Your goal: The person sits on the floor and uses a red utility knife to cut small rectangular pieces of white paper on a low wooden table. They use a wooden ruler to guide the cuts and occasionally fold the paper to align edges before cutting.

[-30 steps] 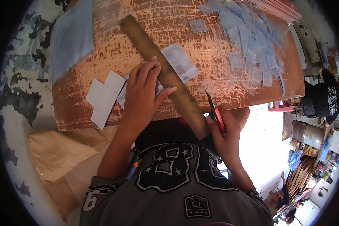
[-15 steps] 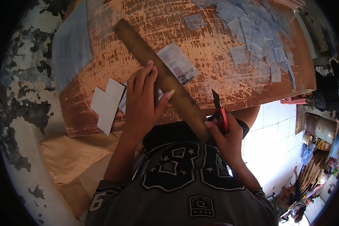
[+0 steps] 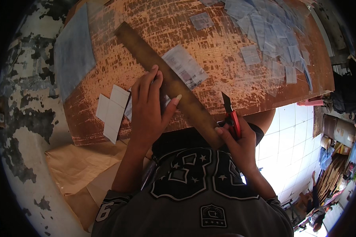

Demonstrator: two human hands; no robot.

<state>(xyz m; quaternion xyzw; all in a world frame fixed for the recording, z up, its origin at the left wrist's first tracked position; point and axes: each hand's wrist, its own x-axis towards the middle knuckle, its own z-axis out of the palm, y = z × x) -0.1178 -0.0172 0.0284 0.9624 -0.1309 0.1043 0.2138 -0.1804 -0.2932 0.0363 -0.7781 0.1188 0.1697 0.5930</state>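
A long flat brownish straightedge point(image 3: 190, 102) lies diagonally across the work board, its near end jutting over the board's edge toward me. My left hand point(image 3: 148, 104) rests on its left side, fingers stretched out and thumb apart, pressing on it. My right hand point(image 3: 244, 144) grips a red-handled utility knife point(image 3: 235, 123) with its dark blade pointing up and away. The thumb of that hand also touches the straightedge's near end. Beneath the straightedge lies a printed translucent sheet point(image 3: 185, 65), partly covered by it and by my left hand.
Several clear plastic pieces point(image 3: 265, 35) are heaped at the far right of the scratched board point(image 3: 126, 51). A bluish sheet point(image 3: 74, 51) lies far left. White card pieces point(image 3: 114, 112) sit left of my hand. Brown paper point(image 3: 81, 166) lies below the board. Another person point(image 3: 314, 217) is at lower right.
The view has shifted slightly. Both hands, the straightedge and the knife hold nearly the same places as before.
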